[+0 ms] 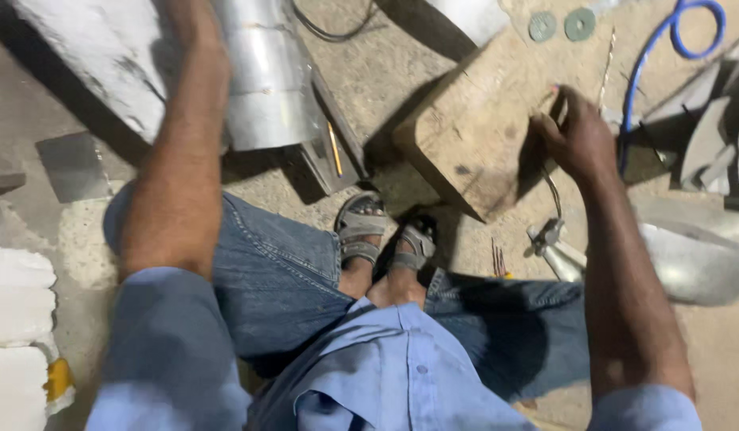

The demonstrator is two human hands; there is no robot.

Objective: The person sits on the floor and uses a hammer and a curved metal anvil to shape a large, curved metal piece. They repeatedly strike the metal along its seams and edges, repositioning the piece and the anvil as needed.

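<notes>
Wooden and pale brown, a thick block (473, 136) lies on the concrete floor (385, 64) in the upper middle of the head view. The right hand (575, 137) rests at the block's right edge, fingers curled onto a thin bent wire (553, 195) that trails down toward the lower right. The left hand (195, 24) reaches to the upper left of the frame and lies against a curved sheet-metal cylinder (269, 80); its fingers run out of view, so I cannot tell whether it grips or only presses. Two sandalled feet (385, 235) sit together at centre, just below the block. A blue hose (648, 56) loops at the upper right, near two round green discs (562, 24).
</notes>
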